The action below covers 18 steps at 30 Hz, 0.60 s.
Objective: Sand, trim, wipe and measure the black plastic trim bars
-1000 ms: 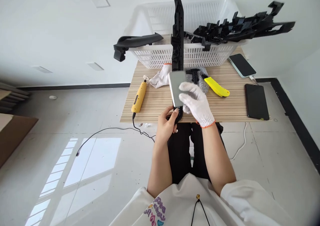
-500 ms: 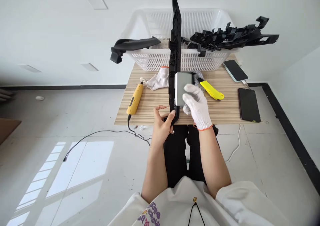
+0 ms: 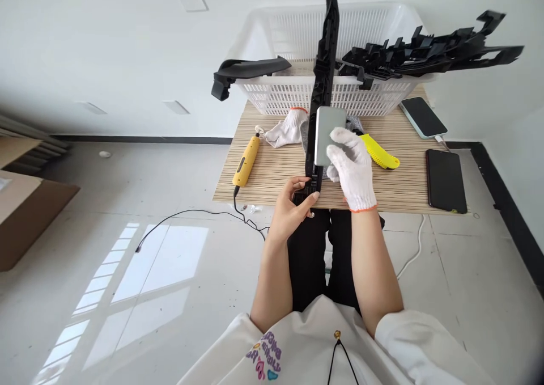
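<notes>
A long black plastic trim part [image 3: 323, 70] stands lengthwise in front of me, its far end reaching over a white basket. My bare left hand [image 3: 295, 206] grips the near end between thumb and fingers. In a white knitted glove, my right hand [image 3: 352, 161] holds a flat grey-green rectangular block [image 3: 329, 132], thumb and fingers around its right side. The block lies against or just over the right side of the trim part; whether they touch I cannot tell. Behind the block, a grey cloth-like thing is partly hidden.
The white basket [image 3: 272, 98] at the back holds more black plastic parts [image 3: 408, 56] and one curved piece [image 3: 250, 68]. On the wooden table [image 3: 272, 172] lie a yellow corded tool [image 3: 246, 161], a white glove [image 3: 289, 128], a yellow-handled cutter [image 3: 380, 152] and two phones [image 3: 446, 180].
The whole view has shifted, so the table sits further right. Both hands keep hold of their things. My left fingers are closer around the near end of the trim part.
</notes>
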### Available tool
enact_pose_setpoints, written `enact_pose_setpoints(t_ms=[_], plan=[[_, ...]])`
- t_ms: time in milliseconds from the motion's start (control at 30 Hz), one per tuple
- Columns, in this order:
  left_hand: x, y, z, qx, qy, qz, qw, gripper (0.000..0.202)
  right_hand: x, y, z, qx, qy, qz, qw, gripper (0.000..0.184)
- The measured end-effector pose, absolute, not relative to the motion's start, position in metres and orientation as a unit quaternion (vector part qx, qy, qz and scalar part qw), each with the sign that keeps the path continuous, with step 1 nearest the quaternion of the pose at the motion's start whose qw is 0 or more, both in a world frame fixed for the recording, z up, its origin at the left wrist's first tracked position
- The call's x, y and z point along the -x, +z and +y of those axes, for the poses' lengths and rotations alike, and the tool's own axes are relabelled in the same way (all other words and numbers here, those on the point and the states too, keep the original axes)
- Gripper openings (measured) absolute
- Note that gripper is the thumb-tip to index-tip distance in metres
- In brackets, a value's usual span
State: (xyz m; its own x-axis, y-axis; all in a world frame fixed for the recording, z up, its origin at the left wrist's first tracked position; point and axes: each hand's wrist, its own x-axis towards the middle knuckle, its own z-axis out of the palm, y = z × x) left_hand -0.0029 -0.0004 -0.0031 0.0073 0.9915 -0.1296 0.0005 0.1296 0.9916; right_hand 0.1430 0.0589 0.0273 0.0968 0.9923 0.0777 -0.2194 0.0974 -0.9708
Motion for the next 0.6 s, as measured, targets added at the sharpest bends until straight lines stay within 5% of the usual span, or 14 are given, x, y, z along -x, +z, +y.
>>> enact_pose_setpoints(t_ms=[100,233,367,467,600], plan=[[0.0053,-0.0034,-0.0019,-0.504,0.461,0.514,0.519,0.047,-0.1423,0.0251,0.06,0.427,0.535,-0.461,0.564,0.031],[0.0066,-0.0036,-0.0024,-0.518,0.455,0.509,0.515,0.045,-0.1391,0.025,0.0571,0.443,0.464,-0.413,0.646,0.026],[0.0055,-0.0056,-0.0015,-0.507,0.473,0.499,0.52,0.045,-0.1348,0.027,0.0544,0.45,0.5,-0.447,0.589,0.025],[0.0045,-0.0056,-0.0009,-0.498,0.478,0.494,0.529,0.044,-0.1342,0.0272,0.0551,0.464,0.44,-0.41,0.65,0.028],[0.0034,-0.0048,0.0,-0.47,0.475,0.496,0.554,0.035,-0.1366,0.0258,0.0551,0.457,0.485,-0.47,0.579,0.025]])
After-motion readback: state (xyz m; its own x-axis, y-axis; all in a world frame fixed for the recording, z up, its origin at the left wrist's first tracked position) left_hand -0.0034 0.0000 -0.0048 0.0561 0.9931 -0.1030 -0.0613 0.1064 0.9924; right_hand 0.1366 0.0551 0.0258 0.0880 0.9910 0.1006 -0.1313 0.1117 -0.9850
